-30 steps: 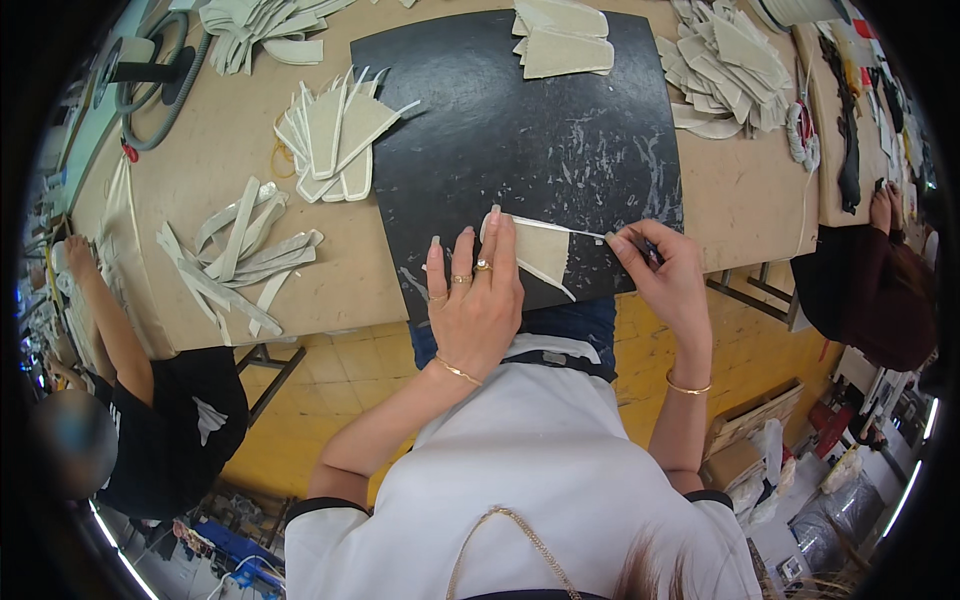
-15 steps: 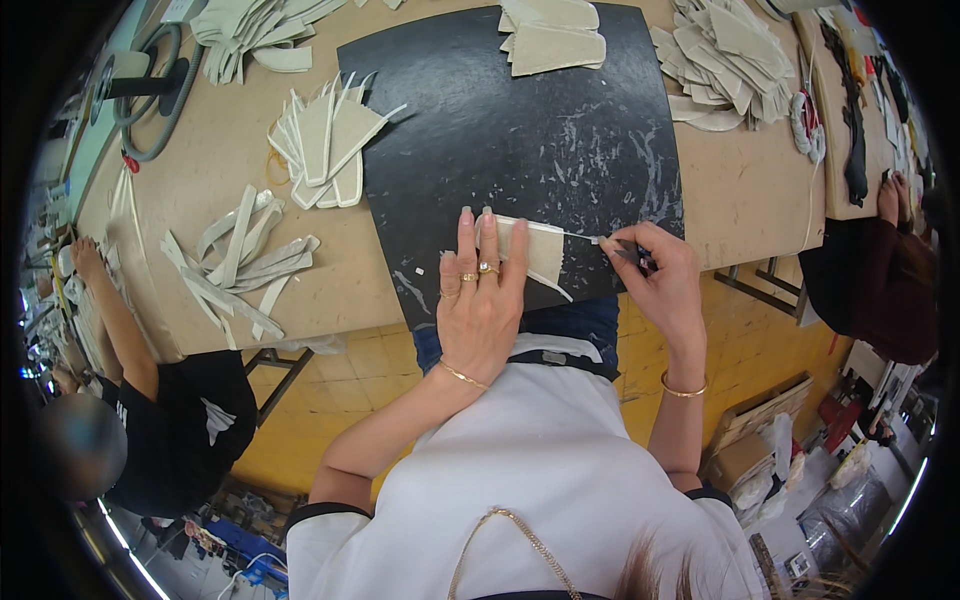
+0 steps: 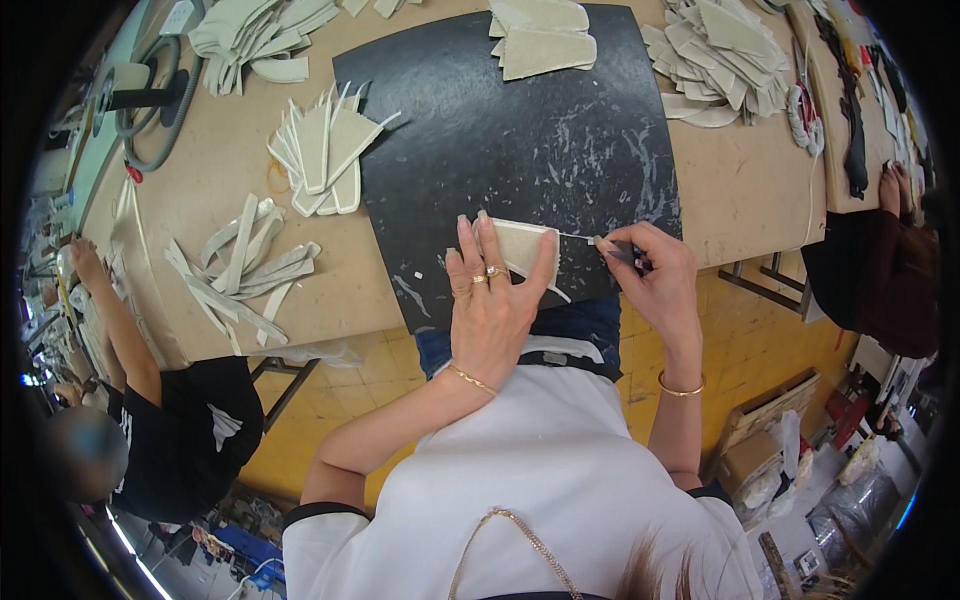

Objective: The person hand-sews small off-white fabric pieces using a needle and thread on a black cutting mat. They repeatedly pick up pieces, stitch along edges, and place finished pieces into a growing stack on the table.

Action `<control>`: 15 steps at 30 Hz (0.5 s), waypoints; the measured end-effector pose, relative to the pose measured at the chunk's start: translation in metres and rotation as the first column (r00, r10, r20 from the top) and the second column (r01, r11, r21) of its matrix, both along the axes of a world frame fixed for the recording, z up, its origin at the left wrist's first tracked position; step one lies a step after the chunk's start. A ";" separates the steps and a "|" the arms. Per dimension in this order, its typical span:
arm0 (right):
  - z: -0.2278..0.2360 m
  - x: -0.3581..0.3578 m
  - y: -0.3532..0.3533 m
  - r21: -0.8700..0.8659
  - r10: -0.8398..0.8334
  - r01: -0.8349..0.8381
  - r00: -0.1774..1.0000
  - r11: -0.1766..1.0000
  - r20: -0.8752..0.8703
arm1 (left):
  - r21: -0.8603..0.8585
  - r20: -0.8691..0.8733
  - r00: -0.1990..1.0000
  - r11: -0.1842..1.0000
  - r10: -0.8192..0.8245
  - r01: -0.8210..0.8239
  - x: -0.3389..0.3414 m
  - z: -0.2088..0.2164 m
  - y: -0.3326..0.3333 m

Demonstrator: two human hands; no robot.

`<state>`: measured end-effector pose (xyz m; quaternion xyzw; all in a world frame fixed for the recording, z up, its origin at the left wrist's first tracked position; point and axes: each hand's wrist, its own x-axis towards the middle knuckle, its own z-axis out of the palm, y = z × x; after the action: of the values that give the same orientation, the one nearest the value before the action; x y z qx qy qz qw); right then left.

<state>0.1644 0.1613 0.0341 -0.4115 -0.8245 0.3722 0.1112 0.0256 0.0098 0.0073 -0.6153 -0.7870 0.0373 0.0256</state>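
A small beige fabric piece (image 3: 522, 240) with white edging lies on the black board near its front edge. My left hand (image 3: 495, 300) rests flat on it with fingers spread, pressing it down. From its upper right corner a thin white strip (image 3: 572, 236) runs out to the right, stretched taut. My right hand (image 3: 655, 270) pinches that strip's end between thumb and forefinger. Something dark is tucked in the same hand, mostly hidden by the fingers. Another loose white end sticks out from the fabric's lower right corner.
The black board (image 3: 450, 110) lies on a tan table. Edged pieces (image 3: 325, 150) are heaped to the left, above loose pale strips (image 3: 245, 265). Beige stacks (image 3: 545, 50) lie at the far edge and far right (image 3: 720, 60). Co-workers sit at both sides.
My left forefinger has slid right, toward the fabric's right edge, and the fingers are spread wider. The right hand keeps its pinch, almost unmoved. The view has shifted slightly.
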 end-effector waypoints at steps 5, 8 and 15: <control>-0.001 0.000 -0.002 -0.028 -0.037 0.038 0.999 0.999 0.016 | -0.066 -0.020 0.999 0.997 0.026 -0.028 0.005 0.002 0.003; 0.002 -0.001 -0.003 -0.022 -0.033 0.033 0.999 0.999 0.020 | -0.043 -0.007 1.000 0.999 -0.001 0.001 0.004 0.004 0.004; 0.023 -0.013 0.009 -0.528 -0.056 0.180 0.968 0.830 0.243 | -0.022 -0.058 0.998 1.000 0.011 -0.012 0.006 0.000 0.003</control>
<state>0.1518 0.1704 0.0573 -0.5145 -0.6642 0.5366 -0.0785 0.0320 0.0127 0.0075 -0.6097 -0.7890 0.0639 0.0412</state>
